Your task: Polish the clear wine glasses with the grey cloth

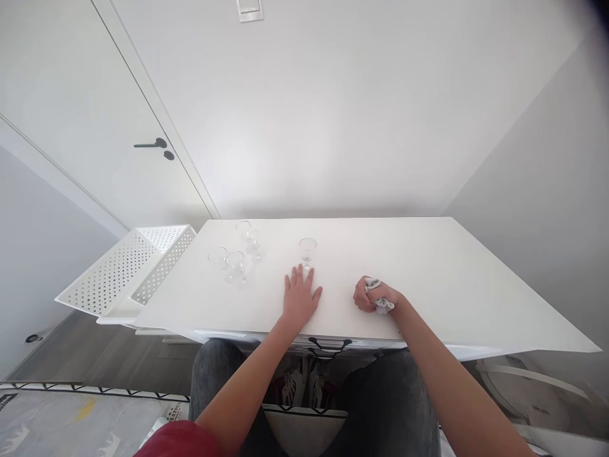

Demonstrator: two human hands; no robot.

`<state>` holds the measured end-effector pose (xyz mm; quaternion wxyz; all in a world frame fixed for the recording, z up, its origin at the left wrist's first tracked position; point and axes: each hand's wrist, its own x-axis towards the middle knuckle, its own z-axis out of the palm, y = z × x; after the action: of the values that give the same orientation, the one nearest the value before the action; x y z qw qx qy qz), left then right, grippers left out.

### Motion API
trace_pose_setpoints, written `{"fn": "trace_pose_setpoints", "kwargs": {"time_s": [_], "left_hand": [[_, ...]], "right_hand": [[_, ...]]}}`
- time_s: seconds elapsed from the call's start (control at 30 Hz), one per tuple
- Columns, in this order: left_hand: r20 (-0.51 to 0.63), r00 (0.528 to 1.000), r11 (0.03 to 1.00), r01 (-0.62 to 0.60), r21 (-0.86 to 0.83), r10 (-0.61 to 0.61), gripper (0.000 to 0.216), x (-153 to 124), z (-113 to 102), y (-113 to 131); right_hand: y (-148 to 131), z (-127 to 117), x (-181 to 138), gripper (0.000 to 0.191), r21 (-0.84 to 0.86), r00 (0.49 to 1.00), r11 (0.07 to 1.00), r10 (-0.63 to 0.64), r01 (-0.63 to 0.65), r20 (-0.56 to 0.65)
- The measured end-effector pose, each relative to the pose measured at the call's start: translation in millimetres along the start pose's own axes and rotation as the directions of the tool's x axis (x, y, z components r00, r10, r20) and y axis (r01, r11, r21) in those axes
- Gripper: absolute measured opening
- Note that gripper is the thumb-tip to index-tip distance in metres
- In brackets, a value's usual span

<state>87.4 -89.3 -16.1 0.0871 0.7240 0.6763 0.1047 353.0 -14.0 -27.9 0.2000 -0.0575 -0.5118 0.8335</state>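
Note:
My left hand [301, 297] lies palm down on the white tabletop with its fingers spread. Just beyond its fingertips stands a clear stemmed glass [307, 247]; whether the fingers touch its foot I cannot tell. To the right, my right hand [368, 295] is closed in a fist around a crumpled light grey cloth [383, 306], which sticks out on both sides of the fingers. Farther left, several more clear stemmed glasses [235, 261] stand in a loose group, their edges faint against the white top.
A white perforated rack [164, 270] adjoins the left end of the white dresser [442, 279]. Black drawer handles [329, 346] show along its front, above my knees. Behind rises a plain wall [333, 114], with a door with a dark handle [155, 144] at left.

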Motion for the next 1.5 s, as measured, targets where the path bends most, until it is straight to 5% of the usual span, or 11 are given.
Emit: {"fn": "trace_pose_setpoints", "kwargs": {"time_s": [0.17,0.33,0.9,1.07,1.13,1.3,1.4,1.5], "left_hand": [[-0.067,0.969,0.970,0.241,0.040,-0.238,0.080,-28.9,-15.0,-36.5],[-0.113,0.941,0.943,0.328,0.055,-0.320,0.083,-32.3,-20.5,-54.4],[-0.268,0.905,0.939,0.343,0.004,-0.330,0.084,-37.4,-9.3,-54.4],[-0.441,0.880,0.984,0.158,-0.080,-0.176,0.064,-61.1,-0.6,-50.5],[-0.505,0.852,0.990,0.106,-0.093,-0.139,0.055,-64.8,0.9,-50.3],[-0.529,0.843,0.995,0.081,-0.055,-0.098,0.040,-64.1,1.5,-51.9],[-0.503,0.860,0.997,0.078,-0.030,-0.082,0.034,-64.3,-0.2,-52.4],[-0.483,0.872,0.997,0.068,-0.036,-0.077,0.032,-65.7,-3.0,-52.2]], "right_hand": [[1.4,0.2,-1.5,0.005,-0.025,0.999,1.000,0.009,-0.010,-0.040],[6.6,-3.7,-3.1,0.004,-0.031,0.998,1.000,0.002,-0.004,-0.066],[-0.3,8.9,2.8,0.014,-0.101,0.979,0.995,0.005,-0.027,-0.205],[-11.0,25.0,8.4,0.054,-0.128,0.962,0.992,-0.052,0.018,-0.268],[-11.4,29.3,17.9,0.063,-0.102,0.944,0.990,-0.125,0.098,-0.306],[-9.1,31.0,75.5,0.048,-0.169,0.822,0.963,-0.269,0.211,-0.502],[-16.4,23.8,121.0,0.049,-0.181,0.846,0.972,-0.223,0.153,-0.484],[-27.0,8.9,153.0,0.046,-0.093,0.847,0.966,-0.258,0.243,-0.465]]}}
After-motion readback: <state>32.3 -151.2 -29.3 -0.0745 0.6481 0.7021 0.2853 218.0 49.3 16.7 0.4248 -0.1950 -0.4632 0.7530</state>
